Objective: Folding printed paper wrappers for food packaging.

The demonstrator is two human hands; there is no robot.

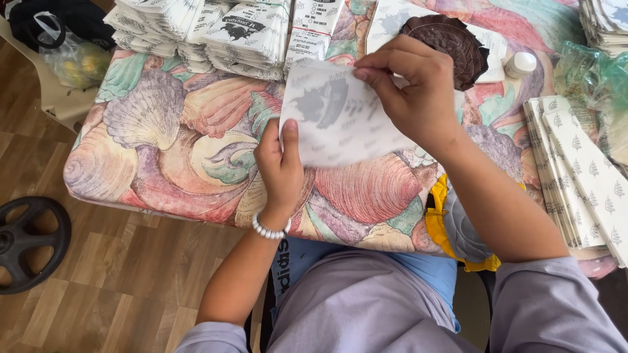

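Both my hands hold a white paper bag [340, 121] with faint grey print showing through, above a cushion with a seashell pattern [163, 150]. My left hand [280, 171] pinches its lower left edge with the thumb on top; a white bead bracelet [269, 230] is on that wrist. My right hand [412, 91] grips the bag's top right part, fingers curled over the edge.
Stacks of printed white paper bags [216, 33] lie at the cushion's far side. A dark brown leaf-like disc [451, 42] and a small white bottle [521, 64] lie behind my right hand. Tree-patterned bags [582, 170] are stacked right. A black wheel [29, 242] lies on the wooden floor.
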